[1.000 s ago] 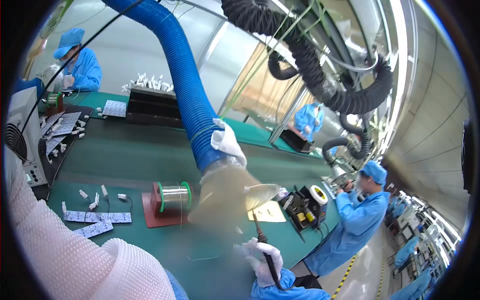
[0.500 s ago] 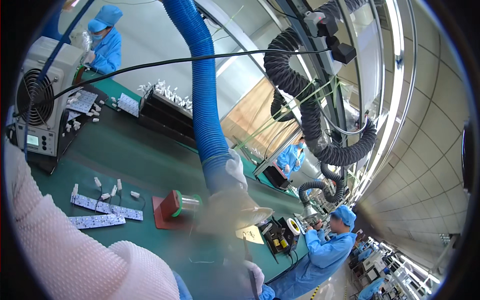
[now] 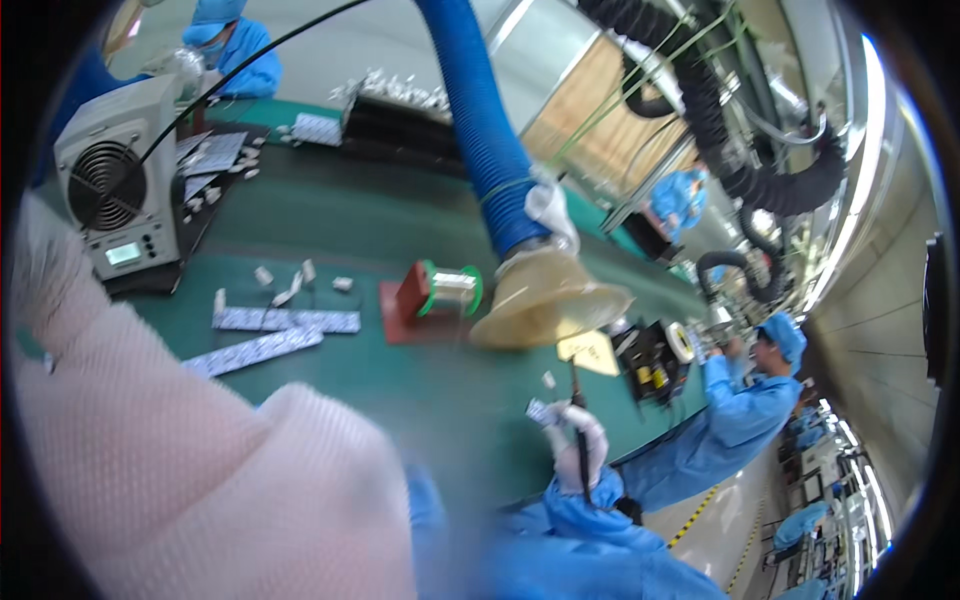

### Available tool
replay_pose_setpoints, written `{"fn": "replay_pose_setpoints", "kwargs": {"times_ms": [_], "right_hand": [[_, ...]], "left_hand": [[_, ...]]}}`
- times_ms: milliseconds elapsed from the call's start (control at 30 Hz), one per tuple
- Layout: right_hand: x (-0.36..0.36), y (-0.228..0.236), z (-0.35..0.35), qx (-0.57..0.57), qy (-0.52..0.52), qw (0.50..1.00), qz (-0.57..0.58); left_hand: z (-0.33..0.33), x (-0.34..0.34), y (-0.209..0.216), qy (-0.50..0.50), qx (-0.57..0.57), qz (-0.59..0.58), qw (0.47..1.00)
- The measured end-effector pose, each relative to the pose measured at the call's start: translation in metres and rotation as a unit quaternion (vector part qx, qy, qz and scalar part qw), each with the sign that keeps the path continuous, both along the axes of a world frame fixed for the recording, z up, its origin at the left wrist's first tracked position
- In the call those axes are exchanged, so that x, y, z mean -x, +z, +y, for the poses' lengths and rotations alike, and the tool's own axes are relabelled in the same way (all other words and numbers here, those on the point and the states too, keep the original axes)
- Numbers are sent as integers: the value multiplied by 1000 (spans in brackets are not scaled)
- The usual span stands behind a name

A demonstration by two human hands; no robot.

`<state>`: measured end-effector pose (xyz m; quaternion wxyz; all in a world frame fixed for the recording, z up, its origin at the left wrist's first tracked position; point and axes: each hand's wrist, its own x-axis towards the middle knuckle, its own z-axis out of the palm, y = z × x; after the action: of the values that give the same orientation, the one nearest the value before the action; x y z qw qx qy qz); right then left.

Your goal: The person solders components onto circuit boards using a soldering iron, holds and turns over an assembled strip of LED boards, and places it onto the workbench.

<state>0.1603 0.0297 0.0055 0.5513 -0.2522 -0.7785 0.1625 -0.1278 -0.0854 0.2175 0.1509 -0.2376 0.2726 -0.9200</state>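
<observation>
My left hand (image 3: pixel 250 460), in a pale pink textured glove, looms very large at the lower left, close to the camera. Its fingers cannot be made out. At the lower middle, my right hand (image 3: pixel 590 440), in a whitish glove with a blue sleeve, is closed around a soldering iron (image 3: pixel 583 462) with a dark handle. A small piece of circuit board (image 3: pixel 540 411) shows at its fingers; whether it is gripped cannot be told. Two LED strip boards (image 3: pixel 285 320) with white connectors on wires lie on the green bench. A solder reel (image 3: pixel 450 289) stands on a reddish holder.
A blue extraction hose (image 3: pixel 485 120) ends in a translucent hood (image 3: pixel 545 300) above the bench. At left stands a grey fan unit (image 3: pixel 120 180). Connectors fill a black bin (image 3: pixel 395 130) at the back. One co-worker (image 3: pixel 745 390) works at right, another (image 3: pixel 240 60) at far left.
The view has swung, so bench things appear farther right. My right hand with the soldering iron has come more fully into view. My left hand looks larger.
</observation>
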Motion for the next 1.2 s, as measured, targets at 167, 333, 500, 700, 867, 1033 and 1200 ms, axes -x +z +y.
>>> {"fn": "replay_pose_setpoints", "kwargs": {"times_ms": [167,333,500,700,867,1033,1200], "right_hand": [[-5,-5,-4,15,-44,999,-13],[-8,-8,-7,43,-41,998,7],[-18,-11,-4,34,-21,997,65],[-24,-17,-1,104,58,986,115],[-36,-14,-8,167,101,953,232],[-40,2,-6,133,108,946,274],[-35,16,22,63,171,955,234]], "left_hand": [[10,-6,-11,43,48,-4,998],[3,-21,-6,86,53,-10,995],[0,-54,11,101,39,1,994],[7,-11,-7,154,189,108,964],[33,-103,-37,4,521,435,735],[69,-116,-148,69,670,561,481],[86,-131,-162,-319,705,430,465]]}}
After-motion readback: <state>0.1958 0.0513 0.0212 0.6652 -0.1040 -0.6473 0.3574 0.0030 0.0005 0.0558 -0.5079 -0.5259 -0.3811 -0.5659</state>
